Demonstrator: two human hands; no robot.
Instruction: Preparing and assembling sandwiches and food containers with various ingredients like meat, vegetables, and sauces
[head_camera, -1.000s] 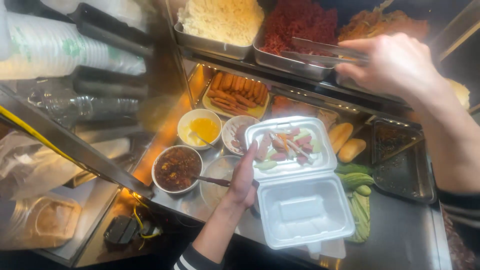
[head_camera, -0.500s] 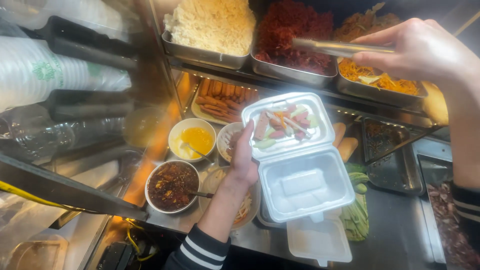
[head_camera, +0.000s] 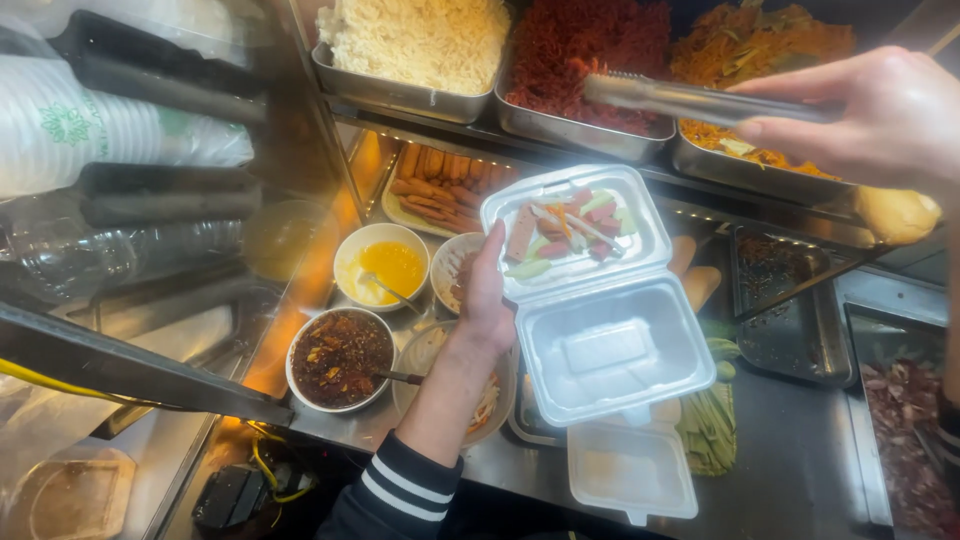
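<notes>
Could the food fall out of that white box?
It might. The left hand holds the open foam box up by one edge only, so it could tip and spill the sliced food. Shreds could also drop from the tongs in the right hand above the trays.

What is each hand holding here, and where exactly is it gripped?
The left hand holds the open foam box by its left edge near the hinge. The right hand grips metal tongs at their handle end.

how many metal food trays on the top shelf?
3, side by side: a tray of pale noodles at left, a tray of red shreds in the middle, a tray of orange noodles at right, beneath the tongs. More may lie outside the frame.
</notes>
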